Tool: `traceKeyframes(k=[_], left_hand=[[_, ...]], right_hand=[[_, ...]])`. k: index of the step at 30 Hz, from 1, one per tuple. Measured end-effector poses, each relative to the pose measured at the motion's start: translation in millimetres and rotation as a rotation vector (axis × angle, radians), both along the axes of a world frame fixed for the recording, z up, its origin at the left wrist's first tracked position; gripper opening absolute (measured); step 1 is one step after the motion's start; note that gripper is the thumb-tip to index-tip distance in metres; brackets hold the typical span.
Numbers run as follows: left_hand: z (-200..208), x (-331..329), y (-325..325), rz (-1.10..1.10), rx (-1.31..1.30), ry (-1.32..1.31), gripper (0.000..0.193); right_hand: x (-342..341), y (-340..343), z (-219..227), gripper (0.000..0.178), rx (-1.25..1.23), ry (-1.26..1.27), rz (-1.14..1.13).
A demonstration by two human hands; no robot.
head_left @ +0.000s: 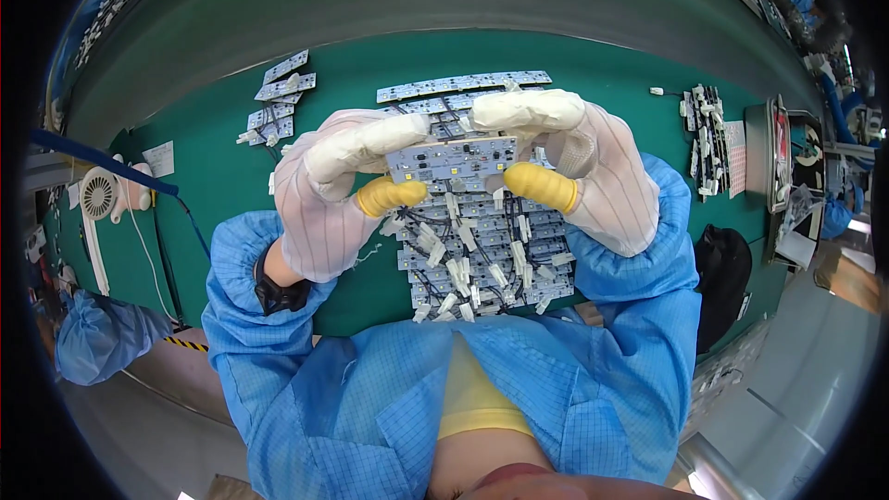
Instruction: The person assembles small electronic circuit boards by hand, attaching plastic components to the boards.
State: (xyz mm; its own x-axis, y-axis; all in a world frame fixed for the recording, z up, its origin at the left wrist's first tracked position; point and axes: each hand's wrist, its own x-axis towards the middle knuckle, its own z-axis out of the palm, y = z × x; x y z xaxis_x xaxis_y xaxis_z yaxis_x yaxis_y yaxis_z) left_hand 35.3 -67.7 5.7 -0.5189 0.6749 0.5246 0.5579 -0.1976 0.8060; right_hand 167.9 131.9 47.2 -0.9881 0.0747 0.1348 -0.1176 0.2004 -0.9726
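A white LED circuit board (452,156) is held up between my two gloved hands, its small yellow LEDs and black components facing me. My left hand (344,165) pinches its left end, thumb below and fingers along the top. At the right end, my right hand (579,162) grips it the same way. Both thumbs wear yellow finger cots, and the fingers have white coverings. Beneath the hands lies a stack of similar LED boards (407,261), strewn with black wires and white connectors (458,273). A long LED strip board (463,84) shows just beyond my fingers.
More boards lie at the far left (285,91), and a bundle of wired strips (708,143) lies at the right. A metal tray (769,153) stands past them. A small white fan (100,193) sits at the left, with a black bag (722,268) near my right elbow.
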Motion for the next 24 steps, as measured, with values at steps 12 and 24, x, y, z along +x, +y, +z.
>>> traceKeyframes(k=[12,24], left_hand=[[19.7,-8.6,-19.1,-0.163,-0.702,0.198,0.030],[26.4,-15.7,-1.6,0.006,-0.376,0.276,0.024]], right_hand=[[-3.8,12.9,5.8,0.032,-0.301,-0.465,0.070],[-10.3,-6.2,-12.4,0.069,-0.124,-0.046,0.005]])
